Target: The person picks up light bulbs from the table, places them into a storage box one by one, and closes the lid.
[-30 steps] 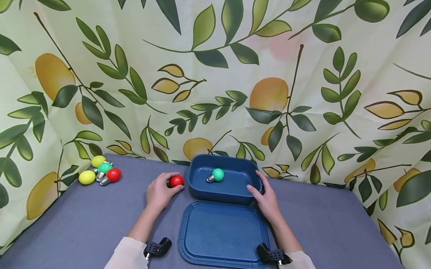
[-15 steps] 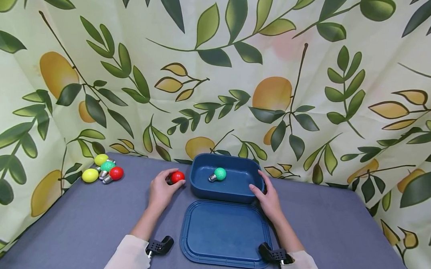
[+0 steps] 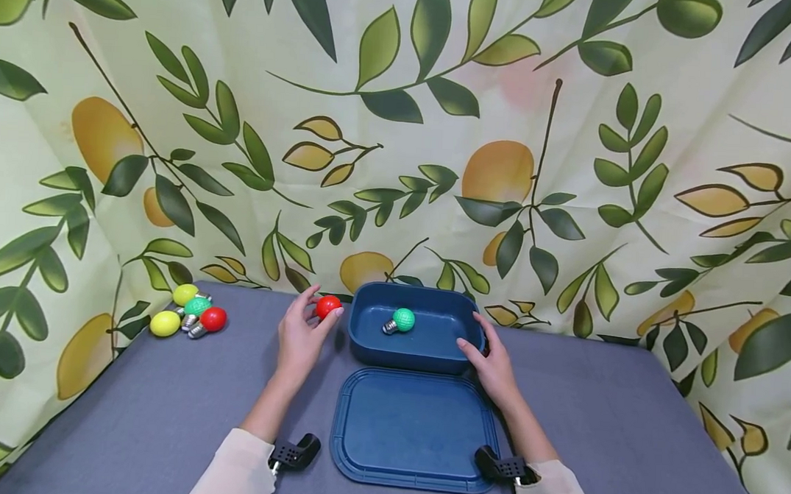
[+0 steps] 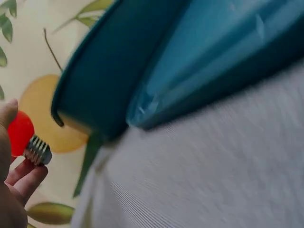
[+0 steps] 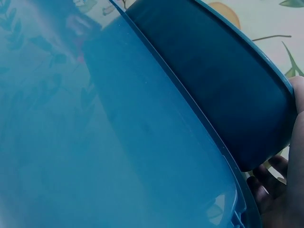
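My left hand point(image 3: 301, 339) holds a red light bulb point(image 3: 329, 307) between thumb and fingers, just left of the blue container. In the left wrist view the bulb's ribbed metal base point(image 4: 38, 150) lies against the fingers. My right hand point(image 3: 494, 363) grips the right end of the blue container point(image 3: 397, 359), thumb toward the front rim and fingers round the end. A green light bulb point(image 3: 403, 319) lies on its side inside the container. Part of the right hand's fingers point(image 5: 270, 183) show by the container's corner in the right wrist view.
A blue lid point(image 3: 416, 428) lies flat in front of the container. At the far left of the grey tabletop point(image 3: 130, 412) is a cluster of several bulbs, with a yellow bulb point(image 3: 165, 324) and a red bulb point(image 3: 213, 319) among them. A leaf-patterned cloth point(image 3: 400, 151) hangs behind.
The left hand has lifted the red bulb slightly off the tabletop, moving up and away from me. My right hand stays at the container's end.
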Demonstrator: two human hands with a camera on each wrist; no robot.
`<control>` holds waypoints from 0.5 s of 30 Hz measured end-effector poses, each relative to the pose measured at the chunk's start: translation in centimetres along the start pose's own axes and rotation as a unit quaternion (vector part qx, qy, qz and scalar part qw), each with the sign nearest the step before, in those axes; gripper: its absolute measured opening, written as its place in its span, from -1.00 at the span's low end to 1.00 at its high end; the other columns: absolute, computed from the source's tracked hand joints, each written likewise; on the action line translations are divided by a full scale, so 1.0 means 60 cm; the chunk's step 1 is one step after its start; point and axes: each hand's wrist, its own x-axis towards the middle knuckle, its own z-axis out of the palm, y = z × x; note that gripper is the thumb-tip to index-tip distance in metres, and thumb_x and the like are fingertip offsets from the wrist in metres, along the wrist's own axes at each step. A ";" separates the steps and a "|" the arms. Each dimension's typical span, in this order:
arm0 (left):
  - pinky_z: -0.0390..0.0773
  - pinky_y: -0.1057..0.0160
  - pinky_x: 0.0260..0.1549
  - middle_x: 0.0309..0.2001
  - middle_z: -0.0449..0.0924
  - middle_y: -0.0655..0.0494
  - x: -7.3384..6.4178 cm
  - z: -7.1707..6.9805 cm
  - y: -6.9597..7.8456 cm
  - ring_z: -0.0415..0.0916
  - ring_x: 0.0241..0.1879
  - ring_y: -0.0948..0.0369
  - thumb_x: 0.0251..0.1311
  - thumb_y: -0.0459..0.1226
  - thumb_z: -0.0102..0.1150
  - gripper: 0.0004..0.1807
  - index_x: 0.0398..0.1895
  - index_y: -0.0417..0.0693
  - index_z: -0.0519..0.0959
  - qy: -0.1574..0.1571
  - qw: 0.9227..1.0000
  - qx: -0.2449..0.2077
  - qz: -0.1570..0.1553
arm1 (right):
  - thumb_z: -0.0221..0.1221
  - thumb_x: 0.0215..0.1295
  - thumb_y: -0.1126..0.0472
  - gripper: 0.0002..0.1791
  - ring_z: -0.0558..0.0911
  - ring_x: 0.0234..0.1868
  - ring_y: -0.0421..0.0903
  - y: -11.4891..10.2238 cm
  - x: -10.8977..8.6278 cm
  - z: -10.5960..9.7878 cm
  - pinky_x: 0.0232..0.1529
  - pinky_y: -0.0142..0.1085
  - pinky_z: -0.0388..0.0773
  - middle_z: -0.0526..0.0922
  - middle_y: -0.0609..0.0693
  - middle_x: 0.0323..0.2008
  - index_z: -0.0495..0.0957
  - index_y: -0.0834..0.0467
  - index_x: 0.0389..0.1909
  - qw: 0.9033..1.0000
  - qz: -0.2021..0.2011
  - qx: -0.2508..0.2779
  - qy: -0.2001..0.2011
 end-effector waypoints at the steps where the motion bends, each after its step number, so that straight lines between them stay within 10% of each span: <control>1: 0.67 -0.08 0.05 0.08 0.58 -0.16 0.001 0.000 0.006 0.68 0.04 -0.14 0.10 -0.20 0.51 -0.31 0.35 -0.03 0.50 0.000 1.000 -0.004 0.002 | 0.15 0.47 -0.04 -0.25 0.29 0.49 0.24 -0.001 0.001 0.000 0.42 0.21 0.26 0.13 0.20 0.58 0.10 -0.05 0.58 1.000 0.000 0.000 -0.001; 15: 0.70 0.02 -0.01 0.02 0.58 -0.13 -0.011 0.019 0.041 0.68 0.01 -0.05 0.09 -0.19 0.52 -0.45 0.18 -0.14 0.64 -0.056 0.998 -0.032 0.022 | 0.16 0.46 -0.02 -0.25 0.30 0.48 0.24 0.000 0.002 0.001 0.42 0.20 0.26 0.14 0.21 0.57 0.11 -0.04 0.57 1.000 -0.002 -0.002 0.002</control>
